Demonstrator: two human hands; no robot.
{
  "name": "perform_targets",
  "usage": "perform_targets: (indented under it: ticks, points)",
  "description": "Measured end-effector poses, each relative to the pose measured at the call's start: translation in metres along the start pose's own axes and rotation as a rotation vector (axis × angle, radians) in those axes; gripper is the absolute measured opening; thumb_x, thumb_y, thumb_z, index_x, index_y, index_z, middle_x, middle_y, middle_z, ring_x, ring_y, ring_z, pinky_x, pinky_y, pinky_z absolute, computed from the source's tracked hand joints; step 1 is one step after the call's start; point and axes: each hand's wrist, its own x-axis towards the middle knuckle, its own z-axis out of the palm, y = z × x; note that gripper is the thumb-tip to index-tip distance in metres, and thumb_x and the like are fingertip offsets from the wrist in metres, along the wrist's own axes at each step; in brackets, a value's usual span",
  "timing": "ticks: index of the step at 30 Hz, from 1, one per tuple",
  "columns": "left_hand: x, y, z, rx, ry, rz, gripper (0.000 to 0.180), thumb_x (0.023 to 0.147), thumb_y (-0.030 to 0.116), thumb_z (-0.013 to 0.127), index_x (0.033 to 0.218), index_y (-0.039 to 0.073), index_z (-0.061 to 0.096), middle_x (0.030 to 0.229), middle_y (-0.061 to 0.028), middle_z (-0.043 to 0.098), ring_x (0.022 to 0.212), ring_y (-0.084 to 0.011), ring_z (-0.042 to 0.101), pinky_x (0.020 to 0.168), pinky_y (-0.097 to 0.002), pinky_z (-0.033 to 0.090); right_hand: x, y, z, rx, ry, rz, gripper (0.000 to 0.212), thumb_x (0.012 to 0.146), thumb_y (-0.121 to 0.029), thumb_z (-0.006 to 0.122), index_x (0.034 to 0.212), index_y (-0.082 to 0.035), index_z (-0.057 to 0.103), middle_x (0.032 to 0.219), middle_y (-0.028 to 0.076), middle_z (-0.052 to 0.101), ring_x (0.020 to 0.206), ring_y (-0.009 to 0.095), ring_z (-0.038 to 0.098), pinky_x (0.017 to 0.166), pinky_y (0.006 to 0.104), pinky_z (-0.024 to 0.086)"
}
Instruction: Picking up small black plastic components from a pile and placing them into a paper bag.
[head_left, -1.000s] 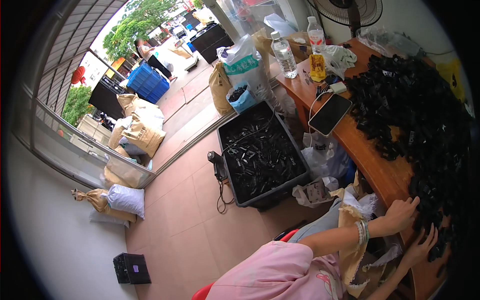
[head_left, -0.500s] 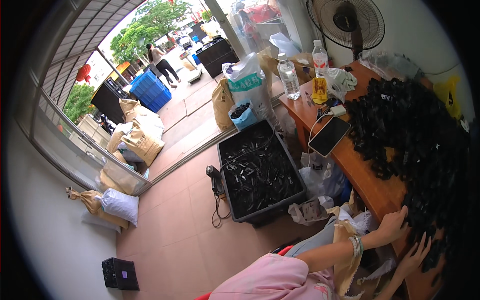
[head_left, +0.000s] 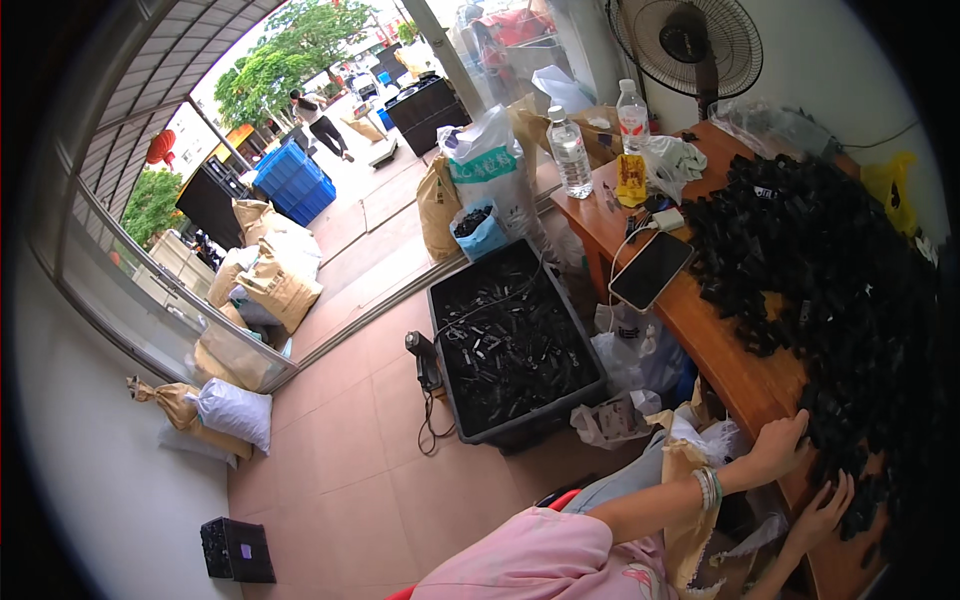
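1. The left hand [head_left: 778, 447] lay with fingers spread and curled onto the near edge of a heap of black parts [head_left: 830, 290]; whether it pinched one could not be told.
2. The right hand [head_left: 822, 512] rested just beside it, lower at the heap's edge, fingers splayed over the parts; whether it held any could not be told either.
3. A beaded bracelet [head_left: 708, 487] circled the left wrist, and a pink sleeve [head_left: 540, 560] covered the arm nearer the body.
4. The parts were small, dark, angular pieces, heaped thick across most of a brown wooden table [head_left: 720, 350] at the right of the view.
5. A dark tablet [head_left: 652, 270] lay on the table's bare strip, left of the heap, with a white cable and charger [head_left: 667, 218] by its far end.
6. Farther along the table stood two clear bottles [head_left: 570, 152], a yellow packet [head_left: 630, 178] and a crumpled cloth [head_left: 675, 158].
7. A fan [head_left: 698, 45] stood behind the table's far end.
8. On the tiled floor left of the table sat a black crate [head_left: 510, 345] filled with more dark parts.
9. Plastic bags [head_left: 625, 360] were crowded between the crate and the table.
10. Brown and white sacks [head_left: 265, 275] lay by the glass front, and a small black box [head_left: 238, 550] sat on the floor near the wall.
11. Outside, a person [head_left: 318, 118] walked near blue crates [head_left: 292, 180].
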Motion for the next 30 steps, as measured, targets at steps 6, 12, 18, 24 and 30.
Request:
perform_targets:
  ticks: [6,12,18,24,30]
  points:
    - [0.002,-0.002,0.005,0.107,-0.051,0.003,0.023,0.079,0.012,0.061,0.091,-0.001,0.046,0.07,-0.0212,0.059,0.07,-0.0407,0.059,0.061,-0.0485,0.046,0.0,-0.004,-0.001,-0.019,0.006,-0.008,0.02,0.092,-0.005,0.052,0.111,0.0,0.056,0.124,0.015,0.052,0.111,0.034,0.054,0.089,0.0403,0.047]
    - [-0.001,0.0,0.002,0.128,-0.074,0.02,0.021,0.08,0.015,0.06,0.085,-0.002,0.049,0.069,-0.0212,0.059,0.069,-0.0399,0.059,0.061,-0.048,0.046,-0.005,0.01,0.002,0.002,-0.013,0.012,0.019,0.094,-0.007,0.05,0.109,0.002,0.055,0.126,0.016,0.05,0.114,0.033,0.051,0.093,0.0397,0.044]
    - [-0.002,-0.006,0.007,0.127,-0.05,0.048,0.018,0.077,0.014,0.061,0.077,-0.002,0.054,0.069,-0.0215,0.059,0.07,-0.0396,0.059,0.062,-0.0479,0.047,0.003,-0.011,-0.004,0.005,0.016,-0.095,0.025,0.094,-0.005,0.047,0.117,-0.001,0.054,0.132,0.015,0.047,0.119,0.034,0.047,0.098,0.0408,0.041]
    - [0.0,-0.003,0.005,0.135,-0.035,0.036,0.015,0.073,0.011,0.06,0.075,-0.003,0.055,0.069,-0.0215,0.059,0.067,-0.0403,0.059,0.061,-0.0487,0.047,0.003,0.0,-0.003,-0.058,-0.061,-0.171,0.029,0.093,-0.002,0.047,0.12,-0.002,0.055,0.134,0.013,0.047,0.121,0.033,0.047,0.099,0.0416,0.041]
    - [0.0,-0.002,0.004,0.155,-0.062,0.031,0.017,0.077,0.014,0.059,0.076,-0.003,0.054,0.068,-0.0212,0.058,0.068,-0.04,0.059,0.06,-0.0487,0.046,0.0,0.0,0.0,-0.034,-0.026,-0.12,0.022,0.09,0.0,0.051,0.112,0.002,0.057,0.129,0.016,0.05,0.117,0.034,0.05,0.097,0.0408,0.042]
